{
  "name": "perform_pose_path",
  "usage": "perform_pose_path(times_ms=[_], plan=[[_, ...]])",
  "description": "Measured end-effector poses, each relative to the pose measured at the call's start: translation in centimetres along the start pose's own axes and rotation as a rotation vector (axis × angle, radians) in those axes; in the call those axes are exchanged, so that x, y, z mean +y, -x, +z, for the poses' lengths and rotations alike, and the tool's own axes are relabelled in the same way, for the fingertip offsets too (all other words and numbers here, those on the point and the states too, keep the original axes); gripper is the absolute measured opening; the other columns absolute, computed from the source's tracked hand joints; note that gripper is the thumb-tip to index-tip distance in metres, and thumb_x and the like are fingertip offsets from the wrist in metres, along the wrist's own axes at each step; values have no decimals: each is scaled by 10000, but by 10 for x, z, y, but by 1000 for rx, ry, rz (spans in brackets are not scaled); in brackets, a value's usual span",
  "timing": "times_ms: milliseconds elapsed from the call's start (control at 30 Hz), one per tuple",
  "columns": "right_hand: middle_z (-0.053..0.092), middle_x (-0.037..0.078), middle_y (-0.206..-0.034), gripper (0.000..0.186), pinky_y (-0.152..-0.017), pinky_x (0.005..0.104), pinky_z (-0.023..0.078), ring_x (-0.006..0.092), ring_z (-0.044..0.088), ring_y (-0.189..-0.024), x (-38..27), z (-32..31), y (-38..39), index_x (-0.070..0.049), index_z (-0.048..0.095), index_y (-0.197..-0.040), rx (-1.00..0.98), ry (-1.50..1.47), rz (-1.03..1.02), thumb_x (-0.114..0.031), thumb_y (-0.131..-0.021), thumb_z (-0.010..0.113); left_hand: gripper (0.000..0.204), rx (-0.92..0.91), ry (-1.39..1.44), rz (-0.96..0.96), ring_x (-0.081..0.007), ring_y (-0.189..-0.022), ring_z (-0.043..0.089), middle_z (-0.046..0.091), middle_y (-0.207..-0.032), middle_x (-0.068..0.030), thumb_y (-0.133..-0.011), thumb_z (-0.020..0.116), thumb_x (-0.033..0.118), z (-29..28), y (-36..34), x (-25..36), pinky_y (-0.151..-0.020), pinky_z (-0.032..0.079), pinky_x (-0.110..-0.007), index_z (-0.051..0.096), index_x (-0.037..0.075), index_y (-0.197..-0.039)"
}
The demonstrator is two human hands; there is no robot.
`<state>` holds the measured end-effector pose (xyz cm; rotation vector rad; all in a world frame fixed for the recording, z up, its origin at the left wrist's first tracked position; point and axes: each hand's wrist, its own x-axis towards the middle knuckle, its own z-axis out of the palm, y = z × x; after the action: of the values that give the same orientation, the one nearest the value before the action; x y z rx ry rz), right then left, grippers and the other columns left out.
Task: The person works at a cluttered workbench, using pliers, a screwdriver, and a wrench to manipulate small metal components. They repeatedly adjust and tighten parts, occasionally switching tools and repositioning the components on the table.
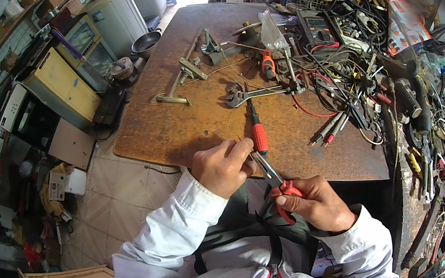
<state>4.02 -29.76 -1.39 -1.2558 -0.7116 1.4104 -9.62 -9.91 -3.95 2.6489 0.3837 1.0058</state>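
Observation:
My right hand (322, 203) is closed round the red handles of a pair of long-nose pliers (269, 171), whose jaws point up and left toward my other hand. The fingers of my left hand (223, 168) are pinched together by the jaw tips. A thin bit sticks up from that pinch, too small to name. Just beyond the pliers, a screwdriver (259, 136) with a red and black handle lies on the wooden table (173, 130). Its shaft reaches up to an adjustable wrench (245, 97) lying crosswise.
Farther back lie a metal T-shaped piece (192, 70), an orange-and-black tool (268, 65) and a clear plastic bag (273, 32). Tangled cables, a multimeter (317, 27) and test probes (331, 129) crowd the right side. A black pan (146, 42) stands left of the table, near old appliances.

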Motion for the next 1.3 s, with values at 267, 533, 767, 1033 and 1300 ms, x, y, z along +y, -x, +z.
perform_pose_path(times_ms=[267, 533, 767, 1033, 1300], plan=[[722, 170, -962, 341, -788, 348, 604, 263, 733, -831, -7, -11, -3, 77, 625, -1218, -44, -183, 230, -206, -1028, 647, 460, 26, -55, 91, -269, -633, 672, 623, -770, -64, -648, 797, 76, 0, 1, -3, -533, 542, -383, 653, 94, -1085], [719, 189, -919, 320, -717, 349, 614, 292, 744, -771, 3, -14, -11, 64, 608, -1171, -87, -290, 250, -218, -1025, 650, 415, 105, -1, 107, -274, -557, 646, 625, -708, -72, -602, 824, 46, 2, 2, -3, -490, 517, -384, 674, 79, -988], [719, 203, -905, 300, -676, 375, 623, 310, 748, -758, 5, -16, -12, 57, 605, -1161, -118, -307, 243, -207, -1025, 642, 454, 128, 32, 112, -262, -561, 660, 645, -710, -70, -565, 828, 0, 4, 4, -4, -488, 526, -369, 683, 63, -990], [717, 195, -892, 297, -671, 383, 621, 310, 745, -751, 12, -14, -15, 53, 621, -1127, -114, -339, 234, -219, -1013, 661, 454, 121, 16, 110, -255, -572, 673, 655, -720, -68, -572, 840, 25, 4, 6, -5, -495, 536, -367, 682, 71, -995], [665, 141, -779, 317, -527, 331, 508, 225, 619, -564, 37, -1, -18, 55, 624, -1091, -75, -435, 44, -247, -1009, 674, 430, 128, 17, 102, -259, -570, 676, 656, -717, -76, -607, 857, 52, 6, 5, -6, -500, 537, -368, 678, 70, -997]])
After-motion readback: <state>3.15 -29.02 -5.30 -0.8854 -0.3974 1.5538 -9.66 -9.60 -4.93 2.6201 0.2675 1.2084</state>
